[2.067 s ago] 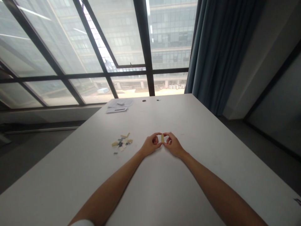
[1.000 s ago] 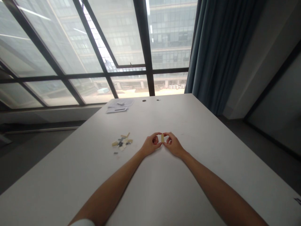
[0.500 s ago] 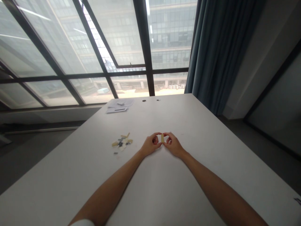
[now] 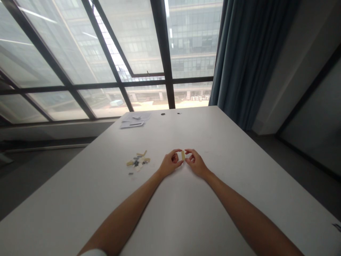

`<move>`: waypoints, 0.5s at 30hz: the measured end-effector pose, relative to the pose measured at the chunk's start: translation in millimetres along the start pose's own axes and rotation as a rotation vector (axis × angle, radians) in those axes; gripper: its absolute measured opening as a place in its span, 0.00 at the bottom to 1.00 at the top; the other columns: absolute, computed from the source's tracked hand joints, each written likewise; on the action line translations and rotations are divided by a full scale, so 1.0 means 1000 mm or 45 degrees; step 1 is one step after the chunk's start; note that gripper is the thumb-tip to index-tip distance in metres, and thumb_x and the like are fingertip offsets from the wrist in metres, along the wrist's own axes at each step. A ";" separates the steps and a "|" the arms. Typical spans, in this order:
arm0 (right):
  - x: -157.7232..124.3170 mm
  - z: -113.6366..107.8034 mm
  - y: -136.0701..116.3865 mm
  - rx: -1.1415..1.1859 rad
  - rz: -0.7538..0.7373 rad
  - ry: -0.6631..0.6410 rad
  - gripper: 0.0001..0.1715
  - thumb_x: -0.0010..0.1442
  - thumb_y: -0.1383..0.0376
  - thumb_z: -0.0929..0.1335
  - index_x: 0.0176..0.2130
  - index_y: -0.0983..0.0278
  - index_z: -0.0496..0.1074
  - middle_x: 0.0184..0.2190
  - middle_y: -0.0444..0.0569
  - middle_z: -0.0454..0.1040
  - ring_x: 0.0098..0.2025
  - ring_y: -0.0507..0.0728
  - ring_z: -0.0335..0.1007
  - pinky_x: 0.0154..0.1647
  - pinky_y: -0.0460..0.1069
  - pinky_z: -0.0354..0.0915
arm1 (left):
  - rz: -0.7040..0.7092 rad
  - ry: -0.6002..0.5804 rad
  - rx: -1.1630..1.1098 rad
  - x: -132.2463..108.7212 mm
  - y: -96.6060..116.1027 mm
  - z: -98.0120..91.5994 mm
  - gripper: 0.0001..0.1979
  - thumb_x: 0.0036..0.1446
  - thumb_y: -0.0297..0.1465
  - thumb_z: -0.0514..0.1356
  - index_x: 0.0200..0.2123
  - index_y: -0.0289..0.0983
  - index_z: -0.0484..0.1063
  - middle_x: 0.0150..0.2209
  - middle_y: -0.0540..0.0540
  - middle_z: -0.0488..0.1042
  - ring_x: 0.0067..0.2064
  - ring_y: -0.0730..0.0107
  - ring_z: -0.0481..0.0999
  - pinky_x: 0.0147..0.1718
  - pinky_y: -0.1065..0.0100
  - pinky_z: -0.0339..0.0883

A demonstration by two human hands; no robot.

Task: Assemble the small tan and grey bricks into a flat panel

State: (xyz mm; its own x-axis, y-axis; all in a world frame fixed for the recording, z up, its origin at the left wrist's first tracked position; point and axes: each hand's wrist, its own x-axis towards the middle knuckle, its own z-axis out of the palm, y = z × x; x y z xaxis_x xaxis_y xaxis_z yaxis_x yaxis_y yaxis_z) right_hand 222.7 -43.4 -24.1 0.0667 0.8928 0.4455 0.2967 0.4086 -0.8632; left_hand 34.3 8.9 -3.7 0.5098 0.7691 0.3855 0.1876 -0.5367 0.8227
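A small pale-yellow block [image 4: 183, 155], apparently a toy building brick, stands upright between my hands above the white table. My left hand [image 4: 170, 163] grips it by its ends, the index finger at the top and the thumb at the bottom. Just to the right of the block is my right hand [image 4: 196, 164], its thumb and index finger spread apart with a slight gap to the block. Off to the left lies a loose pile of small pieces [image 4: 137, 161] in yellow, white, grey and black. Their exact shapes are too small to make out.
One dark grey piece [image 4: 130, 173] lies apart, in front of the pile. White papers [image 4: 132, 124] rest at the table's [image 4: 170, 213] far left corner. Two small dark round spots sit near the far edge. Windows and a blue curtain [image 4: 239, 71] stand beyond.
My right fingers have come slightly away from the yellow block. The block has shifted a little left and tilted slightly in my left hand.
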 end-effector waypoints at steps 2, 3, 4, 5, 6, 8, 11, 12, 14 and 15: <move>0.001 0.000 -0.001 -0.044 0.001 0.012 0.12 0.59 0.65 0.67 0.44 0.62 0.74 0.42 0.48 0.73 0.32 0.51 0.66 0.31 0.46 0.63 | -0.001 0.014 -0.006 0.000 0.000 0.000 0.26 0.51 0.33 0.67 0.54 0.35 0.71 0.21 0.59 0.59 0.23 0.79 0.57 0.25 0.75 0.51; 0.001 0.000 -0.003 -0.060 -0.003 0.004 0.08 0.60 0.65 0.67 0.40 0.63 0.75 0.40 0.48 0.73 0.33 0.51 0.67 0.32 0.46 0.63 | -0.001 0.020 -0.011 0.000 0.000 0.000 0.26 0.51 0.34 0.68 0.54 0.35 0.71 0.21 0.60 0.59 0.23 0.79 0.57 0.25 0.75 0.51; 0.002 -0.001 -0.004 -0.069 -0.006 -0.009 0.07 0.60 0.64 0.67 0.37 0.63 0.75 0.38 0.47 0.73 0.33 0.51 0.67 0.32 0.46 0.63 | -0.002 0.019 -0.013 0.000 0.000 0.000 0.26 0.51 0.34 0.68 0.54 0.35 0.71 0.21 0.60 0.58 0.23 0.79 0.56 0.25 0.75 0.51; 0.002 -0.001 -0.005 -0.071 -0.008 -0.024 0.07 0.60 0.64 0.67 0.35 0.63 0.75 0.36 0.47 0.72 0.33 0.52 0.67 0.32 0.46 0.62 | -0.004 0.015 -0.012 0.000 0.001 0.000 0.26 0.51 0.35 0.68 0.54 0.35 0.71 0.21 0.60 0.58 0.23 0.79 0.56 0.25 0.75 0.51; 0.002 -0.002 -0.006 -0.068 -0.008 -0.037 0.07 0.61 0.64 0.67 0.33 0.63 0.74 0.35 0.46 0.72 0.33 0.52 0.67 0.32 0.46 0.62 | -0.005 0.009 -0.008 0.000 0.001 0.000 0.26 0.51 0.35 0.68 0.53 0.35 0.71 0.21 0.60 0.58 0.23 0.79 0.56 0.25 0.75 0.51; 0.002 -0.003 -0.007 -0.059 -0.002 -0.054 0.08 0.61 0.63 0.67 0.32 0.64 0.74 0.33 0.45 0.71 0.33 0.52 0.67 0.32 0.46 0.61 | -0.007 0.003 0.005 0.000 0.002 0.000 0.26 0.51 0.35 0.69 0.53 0.35 0.71 0.21 0.60 0.58 0.23 0.79 0.56 0.25 0.74 0.51; 0.001 -0.003 -0.008 -0.046 0.009 -0.068 0.09 0.60 0.63 0.67 0.30 0.64 0.73 0.31 0.45 0.70 0.33 0.52 0.67 0.32 0.46 0.60 | -0.009 0.004 0.016 0.000 0.002 0.000 0.26 0.51 0.36 0.69 0.52 0.35 0.71 0.21 0.60 0.58 0.23 0.78 0.56 0.26 0.74 0.51; 0.001 -0.003 -0.007 -0.042 0.015 -0.067 0.09 0.60 0.63 0.67 0.30 0.64 0.72 0.31 0.45 0.70 0.33 0.53 0.67 0.32 0.46 0.60 | -0.011 0.004 0.016 0.000 0.002 0.000 0.26 0.51 0.37 0.69 0.52 0.35 0.71 0.21 0.60 0.58 0.24 0.78 0.56 0.26 0.74 0.51; 0.001 -0.003 -0.007 -0.040 0.029 -0.055 0.09 0.60 0.63 0.67 0.30 0.64 0.72 0.30 0.45 0.70 0.33 0.53 0.67 0.32 0.47 0.60 | -0.018 0.002 0.012 0.000 0.002 -0.001 0.27 0.51 0.38 0.70 0.52 0.35 0.71 0.21 0.60 0.58 0.24 0.78 0.56 0.26 0.74 0.51; 0.001 -0.002 -0.006 -0.043 0.035 -0.044 0.09 0.60 0.62 0.66 0.30 0.64 0.72 0.30 0.45 0.71 0.33 0.53 0.66 0.32 0.47 0.60 | -0.021 0.003 0.012 0.000 0.002 -0.001 0.27 0.51 0.38 0.70 0.52 0.34 0.71 0.21 0.60 0.58 0.24 0.78 0.56 0.26 0.74 0.51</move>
State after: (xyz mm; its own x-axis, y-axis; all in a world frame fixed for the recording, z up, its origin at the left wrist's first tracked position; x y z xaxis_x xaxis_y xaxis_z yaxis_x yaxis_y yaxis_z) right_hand 223.3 -45.4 -17.8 0.0425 0.9099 0.4127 0.3270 0.3777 -0.8663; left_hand 34.1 8.5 -1.8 0.5044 0.7788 0.3729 0.2037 -0.5270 0.8251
